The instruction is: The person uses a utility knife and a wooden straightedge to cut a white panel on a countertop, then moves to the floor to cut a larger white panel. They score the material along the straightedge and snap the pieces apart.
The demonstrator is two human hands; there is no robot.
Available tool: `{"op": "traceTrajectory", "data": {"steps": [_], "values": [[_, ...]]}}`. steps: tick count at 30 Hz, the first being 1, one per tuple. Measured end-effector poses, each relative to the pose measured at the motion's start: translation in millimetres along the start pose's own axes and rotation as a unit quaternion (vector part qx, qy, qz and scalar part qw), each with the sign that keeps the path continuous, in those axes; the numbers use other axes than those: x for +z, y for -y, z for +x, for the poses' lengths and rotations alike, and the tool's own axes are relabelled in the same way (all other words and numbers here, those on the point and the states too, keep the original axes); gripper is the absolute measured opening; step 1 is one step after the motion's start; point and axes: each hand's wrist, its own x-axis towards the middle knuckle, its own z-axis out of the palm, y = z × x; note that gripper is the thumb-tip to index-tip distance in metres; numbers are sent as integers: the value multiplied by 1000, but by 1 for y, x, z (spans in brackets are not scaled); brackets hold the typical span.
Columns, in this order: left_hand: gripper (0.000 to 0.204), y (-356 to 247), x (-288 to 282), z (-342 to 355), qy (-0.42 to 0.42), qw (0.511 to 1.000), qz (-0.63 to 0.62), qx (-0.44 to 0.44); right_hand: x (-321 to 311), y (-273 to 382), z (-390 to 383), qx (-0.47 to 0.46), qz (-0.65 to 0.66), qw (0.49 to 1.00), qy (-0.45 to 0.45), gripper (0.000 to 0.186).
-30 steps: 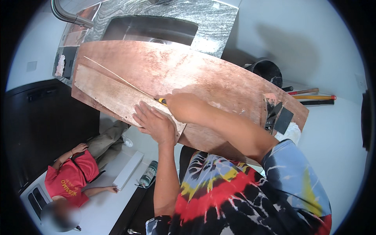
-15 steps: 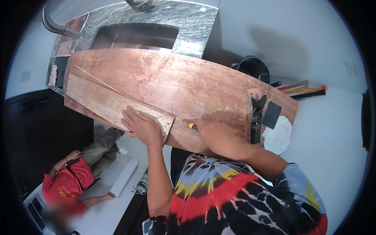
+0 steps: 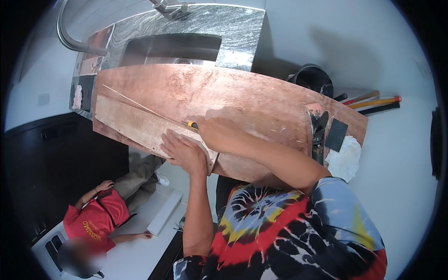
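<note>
A large curved wooden board (image 3: 266,91) lies across the sink counter. A narrower pale plank (image 3: 119,116) rests on its left part, with a thin strip (image 3: 130,100) along the plank's far edge. My left hand (image 3: 184,154) presses flat on the plank, fingers spread. Just beyond it, my right hand (image 3: 214,133) grips a yellow-handled cutting tool (image 3: 192,125), its tip at the strip beside the plank's far edge. At the board's right end lie dark tools (image 3: 318,135), a dark flat pad (image 3: 336,134) and a crumpled white cloth (image 3: 343,158).
Behind the board are a steel sink (image 3: 170,45) and stone counter (image 3: 242,32). A black bucket (image 3: 317,77) and long-handled tools (image 3: 378,103) stand at the right wall. Another person (image 3: 98,214) in red is at lower left, a hand beside a white box-like piece (image 3: 165,210).
One second ago the right hand was at the plank's far edge; half a second ago it was lower right; now it is back up-left along that edge, still holding the tool.
</note>
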Motion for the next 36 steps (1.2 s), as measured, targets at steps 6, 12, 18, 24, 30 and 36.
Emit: {"op": "traceTrajectory", "data": {"steps": [6, 12, 18, 24, 30, 36], "values": [[53, -2, -2, 0, 6, 1000, -20, -8, 15, 2, 15, -1, -11, 1000, 12, 27], [53, 0, 3, 1, -8, 1000, -1, 5, 2, -2, 18, -7, -64, 995, 78, 30], [53, -6, -3, 1, 1, 1000, 11, -17, -15, 2, -19, 43, -81, 990, 103, 25], [52, -2, 7, 1, -27, 999, 23, -4, -3, -18, -56, -23, -165, 986, 15, 19], [51, 1, 7, -1, -46, 998, 38, -4, -11, -6, -77, 59, -153, 984, 67, 19], [51, 1, 9, -1, -51, 998, 39, -6, -17, -12, -105, 115, -149, 977, 99, 20]]}}
